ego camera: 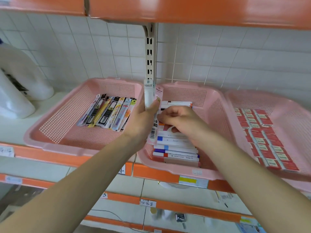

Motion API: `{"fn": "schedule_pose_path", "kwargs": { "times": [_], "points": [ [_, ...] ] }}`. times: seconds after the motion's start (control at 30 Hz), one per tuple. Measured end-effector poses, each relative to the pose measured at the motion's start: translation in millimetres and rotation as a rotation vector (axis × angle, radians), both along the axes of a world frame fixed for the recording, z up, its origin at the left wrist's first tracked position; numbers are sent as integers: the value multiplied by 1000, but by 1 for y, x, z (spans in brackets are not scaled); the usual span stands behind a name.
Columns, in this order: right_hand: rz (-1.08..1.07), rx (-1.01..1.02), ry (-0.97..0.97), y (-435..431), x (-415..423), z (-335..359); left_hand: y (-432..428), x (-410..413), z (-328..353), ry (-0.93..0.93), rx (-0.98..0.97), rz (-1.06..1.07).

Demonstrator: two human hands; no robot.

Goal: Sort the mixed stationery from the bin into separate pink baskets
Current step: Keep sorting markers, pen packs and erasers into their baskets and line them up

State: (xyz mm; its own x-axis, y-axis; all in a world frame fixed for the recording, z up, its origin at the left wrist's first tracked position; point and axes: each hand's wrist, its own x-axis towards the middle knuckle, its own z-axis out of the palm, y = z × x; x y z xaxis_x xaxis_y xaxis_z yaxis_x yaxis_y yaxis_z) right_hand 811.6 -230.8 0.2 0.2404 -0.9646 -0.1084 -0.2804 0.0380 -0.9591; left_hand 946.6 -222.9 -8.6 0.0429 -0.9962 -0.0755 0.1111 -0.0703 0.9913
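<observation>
Left hand (143,120) grips packs (149,96) over middle basket (185,93).

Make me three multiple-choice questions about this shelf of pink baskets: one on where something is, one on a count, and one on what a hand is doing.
1. Which pink perforated plastic basket holds the small red boxes? A) left B) middle C) right
2. How many pink baskets are in view? A) two B) three C) five
3. What is the left hand doing? A) lying flat on the shelf B) gripping upright white packets C) hanging empty
Answers: 1 C, the boxes lie in rows in the right basket. 2 B, the left basket, middle basket and right one stand side by side. 3 B, its fingers curl round the packets.
</observation>
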Motion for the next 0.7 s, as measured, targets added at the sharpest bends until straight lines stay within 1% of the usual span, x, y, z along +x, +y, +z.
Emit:
{"fn": "schedule_pose_path", "kwargs": {
  "times": [0.23,0.4,0.53,0.63,0.7],
  "points": [
    [51,64,-52,1,20,-5,9,6,-2,-41,-13,151],
    [78,64,-137,-4,39,1,9,26,-1,-47,-10,176],
    [4,86,-243,-20,62,11,-3,61,4,-12,11,183],
    [-77,37,-220,-34,83,12,-14,97,4,15,86,199],
    [-102,11,-174,-43,101,10,-24,125,6,41,134,163]
  ]
}}
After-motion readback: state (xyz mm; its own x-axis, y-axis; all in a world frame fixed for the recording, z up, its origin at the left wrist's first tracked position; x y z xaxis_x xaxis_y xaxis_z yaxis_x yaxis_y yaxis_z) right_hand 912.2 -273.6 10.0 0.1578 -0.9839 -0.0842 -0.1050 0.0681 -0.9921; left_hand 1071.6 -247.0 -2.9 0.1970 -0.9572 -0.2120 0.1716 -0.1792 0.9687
